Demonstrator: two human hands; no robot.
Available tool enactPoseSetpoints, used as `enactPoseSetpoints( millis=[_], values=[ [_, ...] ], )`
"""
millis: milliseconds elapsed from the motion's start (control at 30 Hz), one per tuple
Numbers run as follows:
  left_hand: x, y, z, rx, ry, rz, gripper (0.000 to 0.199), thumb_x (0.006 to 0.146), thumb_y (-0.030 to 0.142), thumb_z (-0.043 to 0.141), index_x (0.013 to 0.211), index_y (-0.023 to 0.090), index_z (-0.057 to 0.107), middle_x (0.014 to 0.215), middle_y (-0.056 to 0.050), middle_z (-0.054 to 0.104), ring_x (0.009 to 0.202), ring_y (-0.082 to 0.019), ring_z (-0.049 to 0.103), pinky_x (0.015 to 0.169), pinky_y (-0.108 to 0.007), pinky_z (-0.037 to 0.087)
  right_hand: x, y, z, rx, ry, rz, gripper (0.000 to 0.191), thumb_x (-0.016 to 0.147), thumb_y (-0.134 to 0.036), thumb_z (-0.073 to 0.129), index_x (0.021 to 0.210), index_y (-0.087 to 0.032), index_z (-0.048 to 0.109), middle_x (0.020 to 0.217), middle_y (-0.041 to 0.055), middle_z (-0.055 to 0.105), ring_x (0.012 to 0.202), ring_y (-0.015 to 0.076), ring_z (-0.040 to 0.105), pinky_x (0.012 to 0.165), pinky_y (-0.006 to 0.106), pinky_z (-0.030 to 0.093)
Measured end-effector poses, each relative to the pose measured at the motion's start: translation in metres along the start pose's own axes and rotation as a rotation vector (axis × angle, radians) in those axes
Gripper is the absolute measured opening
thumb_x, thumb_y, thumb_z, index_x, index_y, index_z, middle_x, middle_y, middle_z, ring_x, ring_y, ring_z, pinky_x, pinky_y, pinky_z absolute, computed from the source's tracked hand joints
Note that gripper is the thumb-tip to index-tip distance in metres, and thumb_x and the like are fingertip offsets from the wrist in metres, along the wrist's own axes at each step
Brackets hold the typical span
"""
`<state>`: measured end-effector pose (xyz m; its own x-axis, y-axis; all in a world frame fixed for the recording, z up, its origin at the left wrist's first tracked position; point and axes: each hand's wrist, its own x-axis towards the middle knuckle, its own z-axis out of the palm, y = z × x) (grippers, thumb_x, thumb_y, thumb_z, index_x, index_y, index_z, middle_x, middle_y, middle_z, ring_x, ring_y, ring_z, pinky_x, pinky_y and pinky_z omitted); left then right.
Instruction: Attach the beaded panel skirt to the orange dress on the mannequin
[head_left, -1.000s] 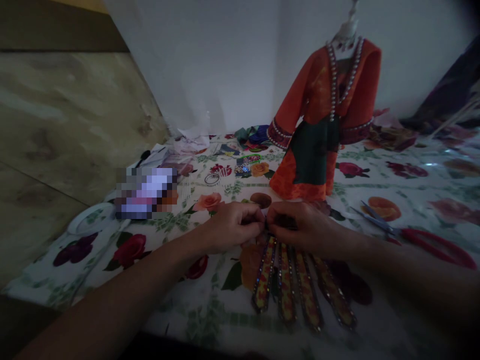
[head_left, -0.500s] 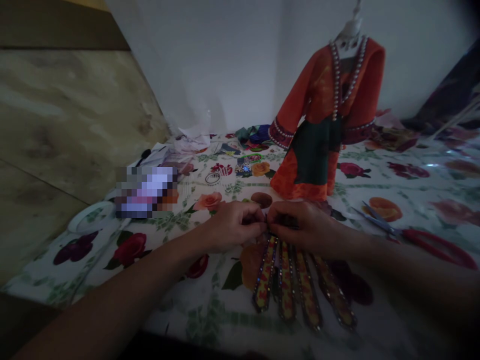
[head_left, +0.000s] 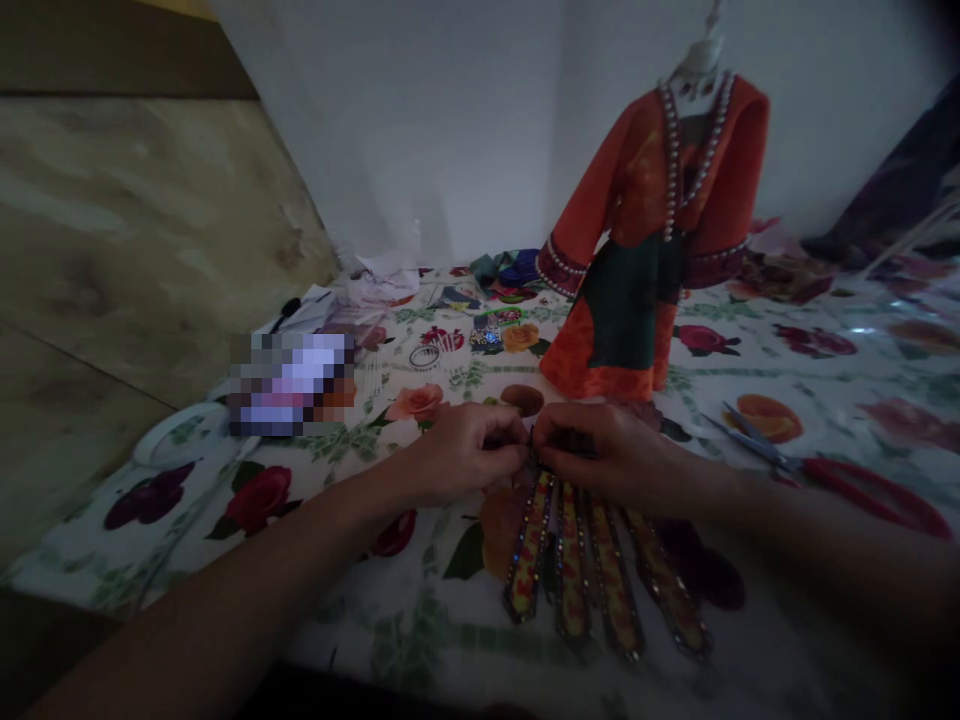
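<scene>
head view: on a fruit-and-flower tablecloth (head_left: 337,590), the left hand (head_left: 457,457) pinches a small dark piece (head_left: 532,438), too dim to identify, at the far ends of four bead-edged strips (head_left: 573,580) fanned flat; the right hand (head_left: 619,455) pinches it opposite. beyond stands a pearl-trimmed orange dress (head_left: 626,310); rightmost, red-handled scissors (head_left: 784,463). the grip has barely shifted in a second, suggesting close, unfinished work at one spot.

The strips (head_left: 574,570) at lower centre are yellow blotched with red, edged in dark glitter. The dress (head_left: 626,300), upper right, mixes orange-red and dark green. Multicoloured flowers and green mosaic bands pattern the white tablecloth (head_left: 360,610).
</scene>
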<state>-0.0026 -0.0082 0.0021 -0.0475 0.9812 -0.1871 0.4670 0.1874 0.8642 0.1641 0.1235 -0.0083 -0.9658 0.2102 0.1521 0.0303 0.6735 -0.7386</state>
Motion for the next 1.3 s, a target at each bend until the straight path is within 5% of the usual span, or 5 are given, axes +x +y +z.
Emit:
enactPoseSetpoints(
  millis=[600,1300],
  values=[
    [-0.0017,0.0032,0.0051,0.147,0.098,0.03,0.007,0.081,0.023,0.057,0.077,0.017,0.06,0.073,-0.001,0.067,0.066,-0.013,0.058,0.059,-0.025,0.041,0.0004,-0.0044,0.0018,-0.031,0.017,0.039,0.005,0.081,-0.016,0.057,0.077,-0.02,0.057,0.071,-0.0019,0.06,0.065,0.0123,0.054,0.061,0.028,0.037],
    [0.0005,0.0028,0.0028,0.025,0.089,0.003,0.014,0.081,0.03,0.061,0.08,0.016,0.061,0.069,0.0,0.064,0.059,-0.01,0.053,0.054,-0.023,0.039,0.0003,0.0012,-0.001,0.032,-0.008,0.051,0.003,0.085,-0.021,0.058,0.083,-0.02,0.06,0.075,-0.0013,0.063,0.066,0.0126,0.055,0.06,0.028,0.039]
  ],
)
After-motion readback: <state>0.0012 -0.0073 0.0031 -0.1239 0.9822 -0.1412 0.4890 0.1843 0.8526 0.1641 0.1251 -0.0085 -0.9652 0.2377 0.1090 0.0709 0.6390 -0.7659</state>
